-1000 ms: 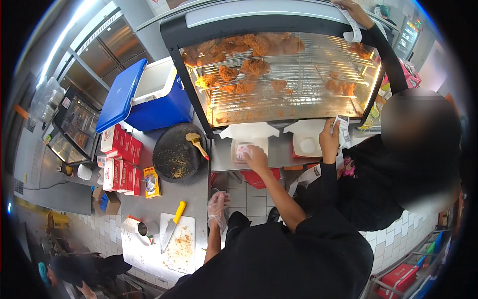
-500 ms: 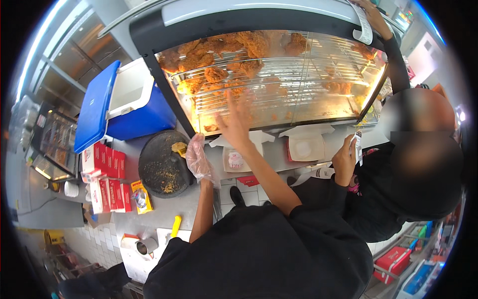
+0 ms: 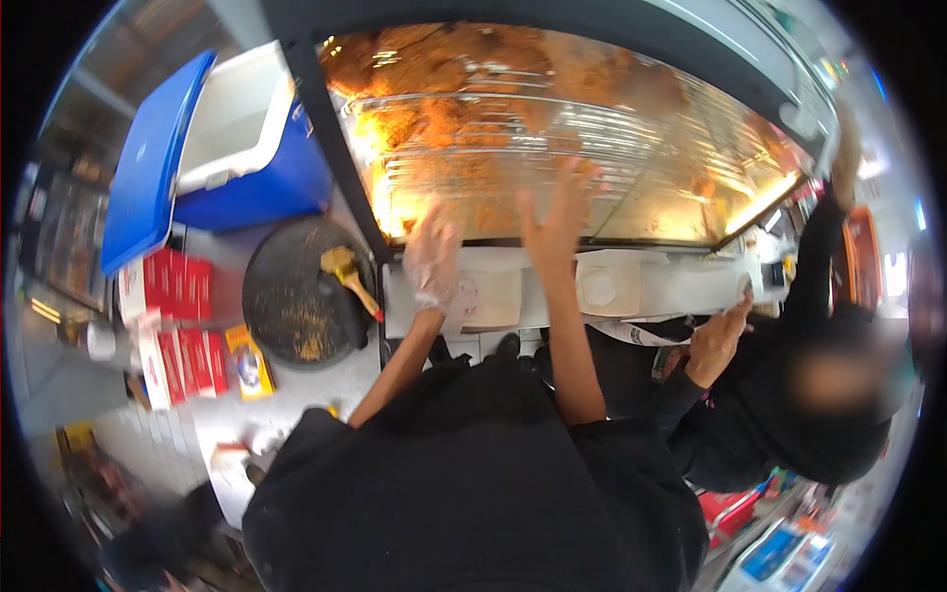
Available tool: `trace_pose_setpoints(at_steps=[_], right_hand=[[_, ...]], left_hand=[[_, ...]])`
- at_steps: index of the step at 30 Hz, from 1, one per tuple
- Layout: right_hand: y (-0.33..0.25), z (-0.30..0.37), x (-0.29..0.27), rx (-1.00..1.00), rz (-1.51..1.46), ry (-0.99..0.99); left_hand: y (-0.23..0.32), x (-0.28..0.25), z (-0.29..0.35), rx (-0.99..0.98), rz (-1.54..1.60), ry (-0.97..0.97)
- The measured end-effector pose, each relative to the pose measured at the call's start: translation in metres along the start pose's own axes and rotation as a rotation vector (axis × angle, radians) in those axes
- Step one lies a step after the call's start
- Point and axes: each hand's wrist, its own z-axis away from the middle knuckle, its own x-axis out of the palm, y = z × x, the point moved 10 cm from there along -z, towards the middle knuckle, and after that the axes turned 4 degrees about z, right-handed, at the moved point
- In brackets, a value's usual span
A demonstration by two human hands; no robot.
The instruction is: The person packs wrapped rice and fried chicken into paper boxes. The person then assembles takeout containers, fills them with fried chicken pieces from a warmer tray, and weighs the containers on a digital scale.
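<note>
The heated display cabinet [image 3: 343,148], with fried chicken [image 3: 434,123] on wire racks, stands just beyond both hands. The bare right hand [image 3: 557,212] has fingers spread before the glass; the gloved left hand [image 3: 431,259] is blurred but looks partly open. Neither seems to hold anything; contact with the glass I cannot tell. Bare fingers could soil the chicken, if they touched it. A low forearm could knock the open paper boxes [image 3: 498,296], and a sleeve could catch the brush [image 3: 340,264] on the black pan [image 3: 281,296]
</note>
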Motion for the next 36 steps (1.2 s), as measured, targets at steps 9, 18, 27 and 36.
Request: trace_pose_setpoints(at_steps=[9,18,27,36], right_hand=[[0.022,0.005,-0.025,0.001,-0.043,0.021],[-0.029,0.029,-0.003,-0.021,-0.651,-0.305],[0.182,0.144,-0.023,0.602,-0.317,-0.19],[0.281,0.192,0.037,0.406,0.531,-0.815]], left_hand=[[0.036,0.016,0.003,0.189,0.028,-0.088],[0.005,-0.101,0.054,-0.077,-0.057,0.229],[-0.12,-0.105,0.116,-0.384,-0.593,-0.081],[-0.216,-0.017,0.116,-0.401,-0.997,-0.524]])
